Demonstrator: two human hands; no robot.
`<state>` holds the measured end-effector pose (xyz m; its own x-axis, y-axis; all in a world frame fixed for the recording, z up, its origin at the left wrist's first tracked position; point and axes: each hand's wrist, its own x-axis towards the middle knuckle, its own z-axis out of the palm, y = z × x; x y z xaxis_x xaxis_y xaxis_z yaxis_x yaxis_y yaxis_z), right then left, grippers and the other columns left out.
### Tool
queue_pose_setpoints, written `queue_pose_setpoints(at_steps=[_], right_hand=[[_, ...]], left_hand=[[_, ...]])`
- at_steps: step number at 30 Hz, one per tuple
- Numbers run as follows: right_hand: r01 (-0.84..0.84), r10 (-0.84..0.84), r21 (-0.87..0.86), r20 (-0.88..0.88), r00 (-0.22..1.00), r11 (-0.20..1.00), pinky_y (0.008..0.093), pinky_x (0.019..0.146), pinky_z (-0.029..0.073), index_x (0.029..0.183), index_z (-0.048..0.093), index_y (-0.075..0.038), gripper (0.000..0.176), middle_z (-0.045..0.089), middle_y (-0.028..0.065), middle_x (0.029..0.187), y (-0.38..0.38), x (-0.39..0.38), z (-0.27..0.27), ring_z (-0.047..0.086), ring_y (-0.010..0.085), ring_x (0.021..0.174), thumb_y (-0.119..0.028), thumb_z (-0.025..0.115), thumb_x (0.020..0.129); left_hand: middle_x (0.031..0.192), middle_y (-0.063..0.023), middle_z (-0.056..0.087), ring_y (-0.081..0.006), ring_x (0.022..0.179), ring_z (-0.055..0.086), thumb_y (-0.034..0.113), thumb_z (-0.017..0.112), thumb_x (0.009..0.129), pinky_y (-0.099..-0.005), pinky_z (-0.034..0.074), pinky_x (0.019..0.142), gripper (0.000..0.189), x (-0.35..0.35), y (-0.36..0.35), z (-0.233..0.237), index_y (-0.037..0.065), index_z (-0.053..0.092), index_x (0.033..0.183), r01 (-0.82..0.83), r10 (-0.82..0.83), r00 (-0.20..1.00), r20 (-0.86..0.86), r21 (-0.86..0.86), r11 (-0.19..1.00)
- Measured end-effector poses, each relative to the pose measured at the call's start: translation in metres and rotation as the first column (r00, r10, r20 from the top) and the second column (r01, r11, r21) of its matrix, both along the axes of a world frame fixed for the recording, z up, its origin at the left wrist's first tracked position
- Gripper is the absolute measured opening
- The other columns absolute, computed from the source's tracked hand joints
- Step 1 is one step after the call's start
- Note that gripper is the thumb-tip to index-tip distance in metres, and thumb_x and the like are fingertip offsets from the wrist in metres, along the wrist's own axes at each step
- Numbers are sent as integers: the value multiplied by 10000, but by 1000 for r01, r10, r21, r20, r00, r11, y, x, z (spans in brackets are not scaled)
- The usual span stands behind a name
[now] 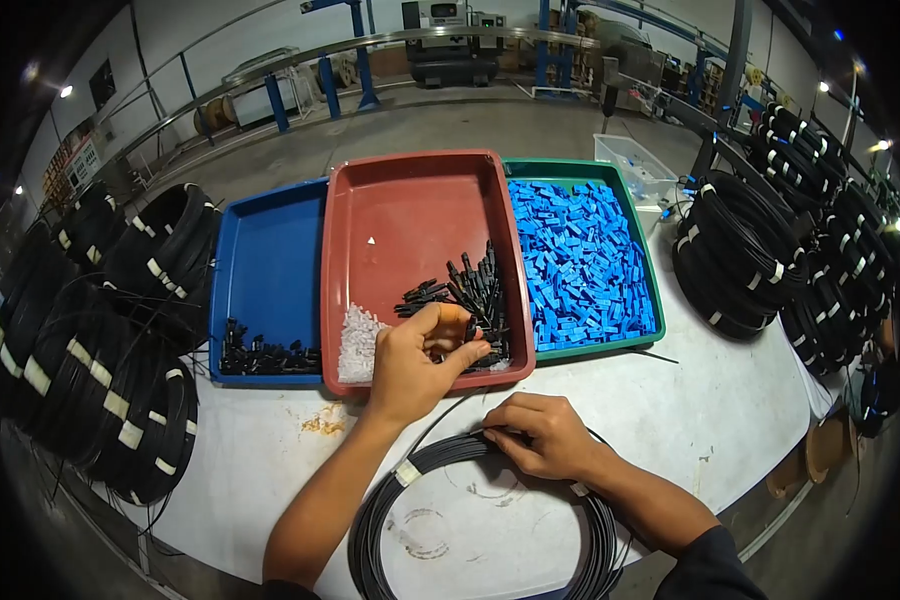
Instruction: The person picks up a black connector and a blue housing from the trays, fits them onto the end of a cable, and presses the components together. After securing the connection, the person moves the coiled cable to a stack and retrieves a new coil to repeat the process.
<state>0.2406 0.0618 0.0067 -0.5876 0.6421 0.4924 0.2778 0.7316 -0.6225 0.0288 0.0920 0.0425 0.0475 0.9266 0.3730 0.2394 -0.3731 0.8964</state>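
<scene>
My left hand [420, 362] is over the near side of the red tray [410, 220], thumb and fingers pinched on a small black connector part [472, 328]. Behind it in the same tray lies a heap of black connector parts [478, 285], and at the left corner a pile of small clear pieces [358, 345]. Closer to me, my right hand [545, 435] rests at the top of a coil of black cable [370, 530]. Its fingers are closed on a strand of that cable; the exact grip is partly hidden. White tape bands the coil, which lies on the white table.
Left of the red tray stands a blue tray [270, 270] with small black parts; to its right, a green tray [655, 290] full of blue clips [585, 260]. Taped cable coils are stacked at the left [100, 400] and right [735, 250]. A clear bin [635, 165] stands behind.
</scene>
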Motion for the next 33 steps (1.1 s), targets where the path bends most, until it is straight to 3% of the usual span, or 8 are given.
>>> queue_pose_setpoints(at_steps=[5,8,10,14,16,19,24,33], right_hand=[[69,-69,-50,-10,998,996,396,656,537,952,725,-44,123,673,135,815,-1,1,1,673,325,722,-84,763,842],[135,-129,-94,64,990,986,398,689,540,970,736,-34,135,711,158,883,-5,5,10,687,321,751,-100,765,856],[178,-161,-284,82,984,942,360,699,536,972,727,-2,138,717,143,884,-14,9,24,678,266,740,-85,761,867],[235,-246,-312,5,969,920,349,684,512,959,722,-3,109,698,119,869,-16,7,8,635,224,715,-76,749,883],[199,-213,-169,-71,974,965,342,674,502,950,724,-5,89,688,111,878,-10,7,4,626,216,717,-65,745,887],[169,-180,-131,-75,981,977,326,656,501,953,731,-13,86,664,96,893,-12,6,7,624,202,717,-24,753,871],[87,-91,-46,-93,991,995,296,589,503,973,734,-26,121,636,96,935,-13,8,7,627,188,713,0,752,857],[5,-6,-11,-79,997,1000,342,666,541,983,729,-25,151,656,108,915,-14,7,10,680,253,776,9,734,837]], left_hand=[[1012,-120,768,-155,994,735,-58,754,886,-259,587,842,397,4,-38,1,-10,625,1259,5,-5,996,84,4,1000],[1074,-165,764,-176,1024,744,-16,705,925,-278,590,846,401,-2,-56,-2,-18,619,1316,47,-26,971,-238,85,995],[1079,-165,765,-173,1020,745,-14,691,930,-283,589,845,393,-1,-61,-13,-18,623,1318,62,-35,977,-209,124,990],[1072,-151,769,-168,1009,747,-28,658,938,-280,583,831,375,2,-69,-26,-12,642,1312,33,-21,996,-84,143,989],[1084,-140,766,-147,938,745,-39,656,932,-278,581,814,373,-2,-69,-27,-10,652,1304,30,-24,998,-61,102,994],[1092,-134,761,-119,790,704,-50,679,905,-269,576,738,411,-8,-70,-28,-18,644,1314,58,-39,978,-206,89,994],[1025,-119,754,-113,754,707,-44,683,910,-243,561,692,372,-10,-69,-31,-17,668,1281,124,-85,967,-240,153,980],[1038,-142,762,-95,744,692,-12,709,925,-227,563,683,276,-9,-72,-35,-42,633,1190,152,-151,985,-85,1,988]])
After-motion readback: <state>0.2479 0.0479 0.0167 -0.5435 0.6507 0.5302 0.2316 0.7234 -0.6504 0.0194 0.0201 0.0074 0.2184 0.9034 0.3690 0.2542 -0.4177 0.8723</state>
